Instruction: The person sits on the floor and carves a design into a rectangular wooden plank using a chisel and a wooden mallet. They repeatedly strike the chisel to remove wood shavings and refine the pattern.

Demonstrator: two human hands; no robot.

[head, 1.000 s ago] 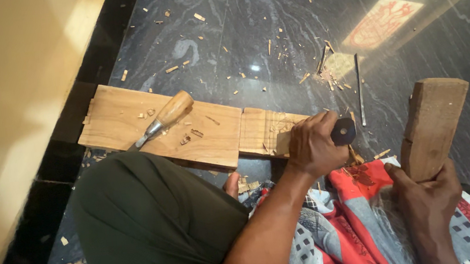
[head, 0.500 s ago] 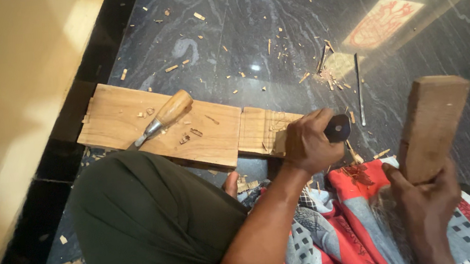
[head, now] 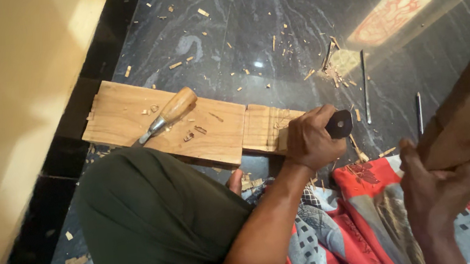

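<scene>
Dark stone floor [head: 225, 29] is being littered with chips. On the plank [head: 212, 129], a chisel [head: 339, 124] is being gripped tight in the left hand [head: 311, 140]; a block [head: 468, 109] is being held raised in the closed right hand [head: 435, 187]. Knuckles risk being struck by a skewed blow, or the carving split.
</scene>
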